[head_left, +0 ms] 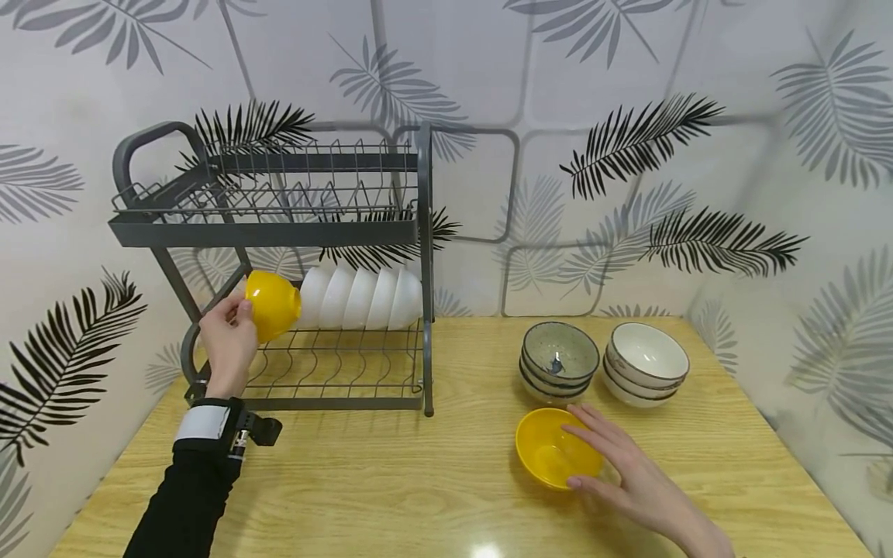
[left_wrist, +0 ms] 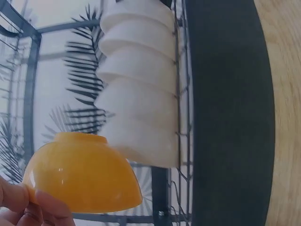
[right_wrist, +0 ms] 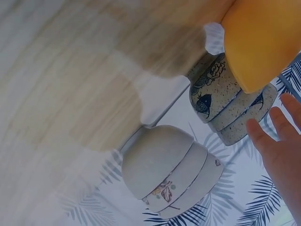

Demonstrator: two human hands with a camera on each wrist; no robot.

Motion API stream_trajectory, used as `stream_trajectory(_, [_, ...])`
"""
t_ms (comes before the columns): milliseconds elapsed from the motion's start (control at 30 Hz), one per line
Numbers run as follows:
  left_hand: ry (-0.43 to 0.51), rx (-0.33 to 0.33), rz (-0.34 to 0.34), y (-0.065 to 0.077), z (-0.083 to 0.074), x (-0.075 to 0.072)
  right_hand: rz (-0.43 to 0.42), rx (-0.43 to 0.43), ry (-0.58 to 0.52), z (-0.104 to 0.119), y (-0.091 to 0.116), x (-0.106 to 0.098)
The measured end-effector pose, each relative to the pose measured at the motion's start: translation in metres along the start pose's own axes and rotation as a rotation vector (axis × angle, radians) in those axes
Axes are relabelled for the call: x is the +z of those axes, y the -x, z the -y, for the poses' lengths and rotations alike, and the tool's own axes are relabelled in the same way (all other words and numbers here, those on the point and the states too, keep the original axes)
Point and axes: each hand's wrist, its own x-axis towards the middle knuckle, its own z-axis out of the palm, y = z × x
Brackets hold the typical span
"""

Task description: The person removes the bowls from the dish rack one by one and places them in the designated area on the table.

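In the head view my left hand [head_left: 229, 333] pinches a yellow bowl [head_left: 272, 306] by its rim at the left end of the rack's lower shelf. That bowl is tipped on its side, its foot facing a row of white bowls [head_left: 359, 301] standing on edge. The left wrist view shows thumb and fingers on the rim of the yellow bowl [left_wrist: 84, 174]. Over at the right, my right hand [head_left: 628, 477] is spread beside a second yellow bowl [head_left: 551, 449] upright on the table, its fingers reaching over the rim. Whether they touch it I cannot tell.
A grey two-tier dish rack [head_left: 279, 232] stands on the wooden table [head_left: 391, 480] against a patterned wall. Behind the second yellow bowl are a stack of speckled grey-green bowls [head_left: 560, 356] and a stack of cream bowls [head_left: 647, 360].
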Motion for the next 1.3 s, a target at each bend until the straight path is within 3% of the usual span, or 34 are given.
stream_trajectory(200, [0.021, 0.053, 0.052, 0.017, -0.008, -0.001, -0.031, -0.043, -0.004, -0.002, -0.006, -0.004])
stream_trajectory(733, [0.045, 0.174, 0.132, 0.064, -0.019, -0.004, 0.042, 0.095, -0.051, 0.003, -0.023, -0.019])
stream_trajectory(933, [0.032, 0.214, 0.171, 0.081, -0.024, -0.003, 0.043, 0.097, -0.109, 0.003, -0.028, -0.023])
stream_trajectory(1300, [0.039, 0.352, 0.263, 0.11, -0.031, 0.01, 0.058, 0.092, -0.127, 0.006, -0.036, -0.025])
